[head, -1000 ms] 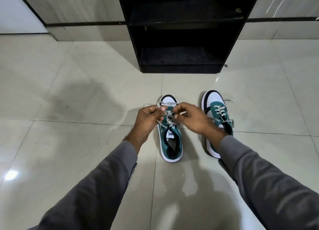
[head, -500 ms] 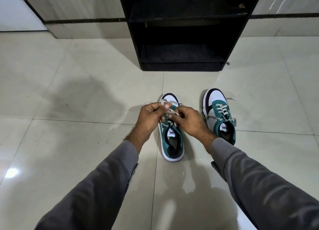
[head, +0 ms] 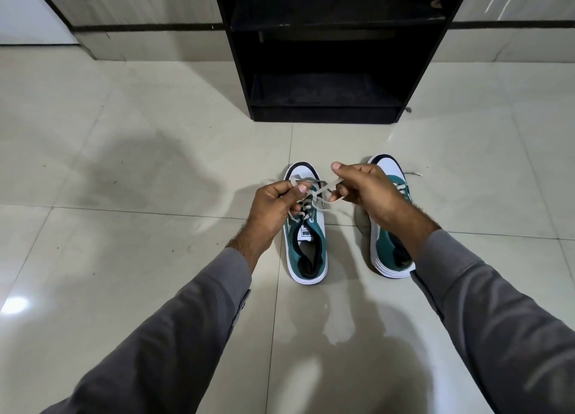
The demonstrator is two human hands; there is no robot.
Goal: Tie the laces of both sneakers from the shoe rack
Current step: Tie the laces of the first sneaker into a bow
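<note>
Pale glossy tiles point(head: 130, 171) cover the floor, with a black rack point(head: 326, 56) standing at the far wall. Over the near sneaker point(head: 306, 245) the left hand point(head: 273, 205) pinches one lace point(head: 315, 192) end between thumb and forefinger, and the right hand point(head: 367, 189) grips the other end, the strands crossing between them (knot not yet drawn down). Just right of it sits the second sneaker point(head: 389, 248), partly hidden by the right wrist, laces already tied. Both grey sleeves point(head: 174, 336) reach in from below.
</note>
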